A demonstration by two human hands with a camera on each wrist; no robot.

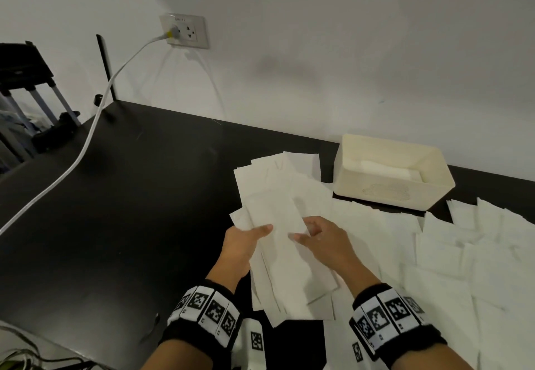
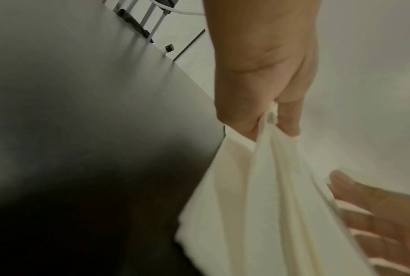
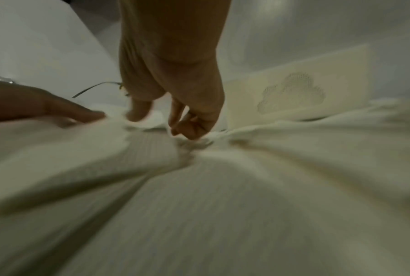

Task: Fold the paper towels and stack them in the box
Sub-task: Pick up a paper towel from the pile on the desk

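Left hand [image 1: 243, 242]: grip clamped on the left edge of a long paper towel [image 1: 285, 254], thumb over it, at lower centre of the frame.
Right hand [image 1: 324, 239]: thumb and fingers pinching the same towel's right edge.
Box [image 1: 388, 193]: on the dark surface [image 1: 130, 196], right of centre; some white sheets already lie inside.
Left to do: loose towels [image 1: 463, 254] spread across the lower right, apparently many still unfolded.

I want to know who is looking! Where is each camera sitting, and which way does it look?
Head: on the person's head, looking down at the black table, box and both hands.
Left wrist: on the left wrist, looking along the left hand, which pinches a paper towel.
Right wrist: on the right wrist, looking along the right hand over towels.
Shared: head and right wrist views both show the box's cloud mark.
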